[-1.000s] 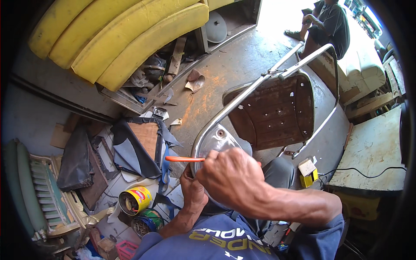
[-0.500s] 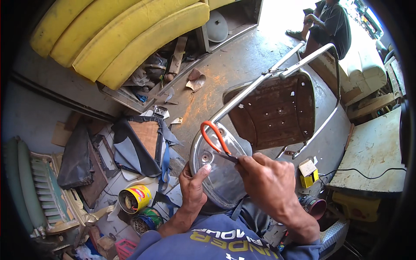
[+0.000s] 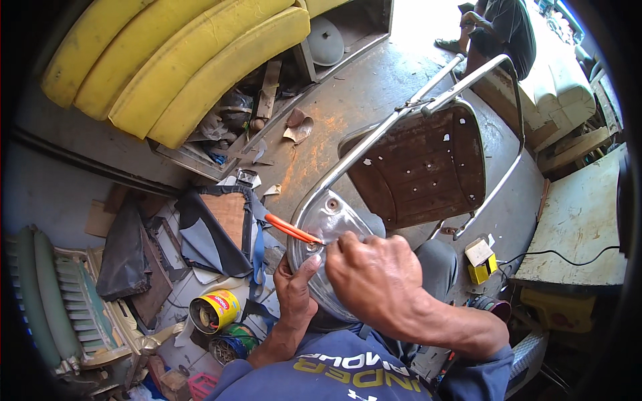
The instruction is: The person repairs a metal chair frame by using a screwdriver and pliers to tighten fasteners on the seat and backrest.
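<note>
My left hand (image 3: 296, 287) grips the near left rim of a shiny rounded metal panel (image 3: 338, 217), the thumb lying on its face. This panel is the back of a tubular metal chair frame (image 3: 376, 136) tipped over before me. A pair of orange-handled pliers (image 3: 289, 228) is in my right hand (image 3: 374, 271), held by the head end. Its handles point left over the panel, their ends close to a round hole near my left thumb. My fingers hide the jaws. Beyond the panel is the underside of the brown, rusty seat (image 3: 428, 177), with several holes.
Yellow foam pads (image 3: 180, 63) are stacked at the upper left. Torn upholstered panels (image 3: 224, 217) and a yellow can (image 3: 215, 311) lie on the left. At right are a small yellow box (image 3: 481, 267) and a pale board (image 3: 575, 227). A person (image 3: 498, 37) sits at the far right.
My right hand has moved left and rolled over, so the pliers' handles have swung from upright down to the left, nearer the panel. My left hand keeps its hold.
</note>
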### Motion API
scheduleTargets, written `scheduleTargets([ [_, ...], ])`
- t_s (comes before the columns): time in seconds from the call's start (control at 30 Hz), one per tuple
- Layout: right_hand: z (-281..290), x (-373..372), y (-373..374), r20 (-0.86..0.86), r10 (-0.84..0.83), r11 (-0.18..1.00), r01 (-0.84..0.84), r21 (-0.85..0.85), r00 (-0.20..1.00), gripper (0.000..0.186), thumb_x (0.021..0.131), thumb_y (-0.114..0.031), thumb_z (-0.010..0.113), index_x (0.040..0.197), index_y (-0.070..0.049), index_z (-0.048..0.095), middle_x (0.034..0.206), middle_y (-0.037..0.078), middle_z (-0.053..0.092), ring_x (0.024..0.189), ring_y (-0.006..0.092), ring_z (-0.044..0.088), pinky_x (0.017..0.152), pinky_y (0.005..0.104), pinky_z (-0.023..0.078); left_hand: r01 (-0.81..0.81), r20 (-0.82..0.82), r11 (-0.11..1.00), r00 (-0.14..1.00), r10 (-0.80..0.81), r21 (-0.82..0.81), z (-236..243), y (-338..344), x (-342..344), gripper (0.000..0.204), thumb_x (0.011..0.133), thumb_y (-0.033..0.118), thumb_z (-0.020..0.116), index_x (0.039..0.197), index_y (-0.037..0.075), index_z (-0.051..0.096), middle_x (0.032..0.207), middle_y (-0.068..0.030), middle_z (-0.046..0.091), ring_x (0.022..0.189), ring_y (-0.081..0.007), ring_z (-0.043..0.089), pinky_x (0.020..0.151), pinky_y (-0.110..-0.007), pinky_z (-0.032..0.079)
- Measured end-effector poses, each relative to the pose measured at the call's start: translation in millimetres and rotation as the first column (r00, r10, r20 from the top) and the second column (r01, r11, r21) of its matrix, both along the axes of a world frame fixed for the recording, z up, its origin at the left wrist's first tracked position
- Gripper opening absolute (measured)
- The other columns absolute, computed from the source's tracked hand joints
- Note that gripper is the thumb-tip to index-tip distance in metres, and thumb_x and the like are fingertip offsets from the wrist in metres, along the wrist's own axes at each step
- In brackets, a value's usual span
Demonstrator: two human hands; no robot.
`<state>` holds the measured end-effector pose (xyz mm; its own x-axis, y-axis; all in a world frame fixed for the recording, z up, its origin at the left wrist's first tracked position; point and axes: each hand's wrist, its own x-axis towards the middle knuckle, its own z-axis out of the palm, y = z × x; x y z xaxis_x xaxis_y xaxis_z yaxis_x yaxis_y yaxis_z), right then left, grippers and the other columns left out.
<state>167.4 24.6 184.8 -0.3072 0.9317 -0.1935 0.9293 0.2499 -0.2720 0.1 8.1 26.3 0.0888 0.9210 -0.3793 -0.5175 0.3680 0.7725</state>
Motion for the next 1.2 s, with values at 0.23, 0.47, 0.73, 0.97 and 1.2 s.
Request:
scheduleTargets([
  [0.23,-19,-39,-17,0.286,0.061,0.932,-0.157,0.327,0.956,0.017,0.081,-0.016,0.065,0.069,-0.004,0.067,0.067,0.006,0.055,0.056,0.0146,0.055,0.042,0.0293,0.038,0.132,0.068,0.99,0.989,-0.128,-0.044,2,0,-5,0.021,0.098,0.0,0.057,0.116,-0.001,0.067,0.11,-0.0073,0.073,0.097,-0.0137,0.07,0.081,-0.028,0.058],
  [0.47,33,-16,66,0.171,0.396,0.918,-0.396,-0.033,0.902,0.009,0.087,-0.012,0.069,0.082,-0.007,0.075,0.071,0.004,0.067,0.062,0.0199,0.068,0.051,0.0348,0.053,-0.083,0.019,0.996,0.996,0.083,0.01,8,-4,7,0.035,0.085,-0.002,0.072,0.12,0.001,0.067,0.112,-0.0039,0.071,0.098,-0.0129,0.068,0.092,-0.029,0.053],
  [0.73,28,4,99,0.114,0.422,0.906,-0.423,-0.016,0.9,0.012,0.088,-0.012,0.067,0.082,-0.006,0.075,0.074,0.009,0.072,0.074,0.0253,0.075,0.06,0.0389,0.061,-0.05,-0.073,0.999,0.996,0.051,0.01,14,0,10,0.039,0.084,-0.001,0.074,0.123,0.0,0.067,0.109,-0.0039,0.071,0.1,-0.0125,0.066,0.093,-0.028,0.05],
  [0.97,23,65,67,0.014,0.161,0.986,-0.16,-0.046,0.987,0.007,0.083,-0.017,0.075,0.086,-0.014,0.08,0.08,0.007,0.075,0.075,0.0253,0.073,0.065,0.0392,0.056,-0.003,-0.034,1.0,0.999,0.003,-0.012,3,1,1,0.035,0.085,-0.001,0.072,0.119,0.004,0.069,0.108,-0.0032,0.071,0.098,-0.0139,0.067,0.094,-0.03,0.052],
  [1.2,-23,74,4,-0.297,-0.224,0.973,0.23,-0.012,0.928,0.014,0.082,-0.02,0.078,0.091,-0.01,0.08,0.08,0.009,0.075,0.073,0.0282,0.072,0.066,0.0399,0.056,-0.001,-0.083,1.0,0.997,-0.001,-0.023,11,2,2,0.033,0.087,0.001,0.07,0.12,0.001,0.067,0.109,-0.0072,0.072,0.098,-0.0179,0.069,0.093,-0.034,0.056],
])
